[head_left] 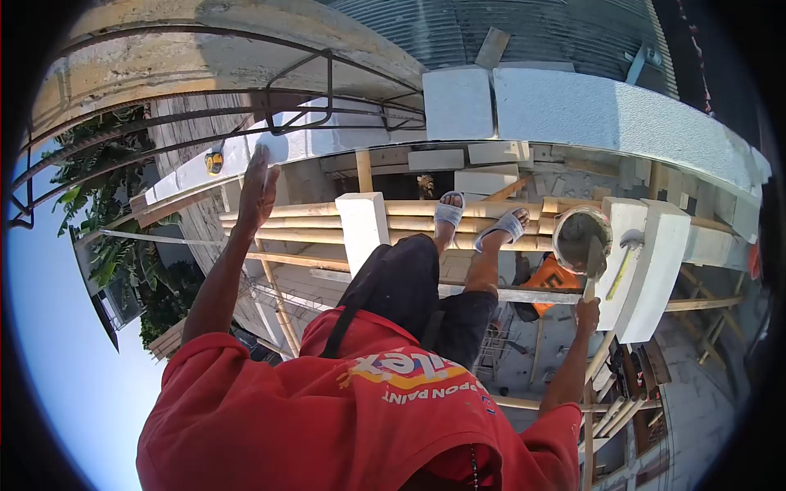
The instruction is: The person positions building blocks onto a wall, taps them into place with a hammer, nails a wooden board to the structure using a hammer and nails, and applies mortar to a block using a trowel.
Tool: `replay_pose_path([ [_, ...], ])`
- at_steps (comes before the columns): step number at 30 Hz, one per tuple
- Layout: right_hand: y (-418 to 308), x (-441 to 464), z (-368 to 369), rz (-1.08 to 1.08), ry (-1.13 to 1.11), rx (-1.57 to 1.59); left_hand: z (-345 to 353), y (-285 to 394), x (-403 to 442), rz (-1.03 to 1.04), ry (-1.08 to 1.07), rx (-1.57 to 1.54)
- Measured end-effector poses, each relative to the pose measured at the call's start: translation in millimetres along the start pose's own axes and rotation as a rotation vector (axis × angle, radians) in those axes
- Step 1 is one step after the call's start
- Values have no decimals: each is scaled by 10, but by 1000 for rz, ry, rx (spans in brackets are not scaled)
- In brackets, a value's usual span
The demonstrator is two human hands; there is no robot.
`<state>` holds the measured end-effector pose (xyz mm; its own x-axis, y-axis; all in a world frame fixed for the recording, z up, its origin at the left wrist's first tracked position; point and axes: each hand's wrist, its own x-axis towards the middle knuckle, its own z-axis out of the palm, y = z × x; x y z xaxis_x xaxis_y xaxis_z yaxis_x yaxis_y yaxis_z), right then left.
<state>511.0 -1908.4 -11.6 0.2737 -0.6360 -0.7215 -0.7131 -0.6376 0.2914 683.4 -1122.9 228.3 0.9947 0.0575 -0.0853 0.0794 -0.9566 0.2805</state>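
My right hand is wrapped around the handle of a trowel. The trowel's blade is over a bucket of wet grey mortar, and cannot be told to touch it. My left hand is raised with its fingers stretched out, beside the row of white blocks under the steel bars; whether it rests on them is unclear. A yellow tape measure sits on the blocks left of that hand. Right of the bucket, a hammer with a yellow handle lies on a white block.
My sandalled feet stand on bamboo poles high above the ground. A rebar cage runs along the upper left. Large white blocks form the wall top. Another white block stands across the poles. Below is a person in orange.
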Motion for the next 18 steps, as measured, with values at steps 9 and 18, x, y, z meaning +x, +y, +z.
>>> replay_pose_path([
  [9,148,-763,-194,-8,18,57,-111,312,-31,-38,-16,155],
  [18,513,-506,338,-5,-23,294,-475,2716,97,430,-164,-496],
])
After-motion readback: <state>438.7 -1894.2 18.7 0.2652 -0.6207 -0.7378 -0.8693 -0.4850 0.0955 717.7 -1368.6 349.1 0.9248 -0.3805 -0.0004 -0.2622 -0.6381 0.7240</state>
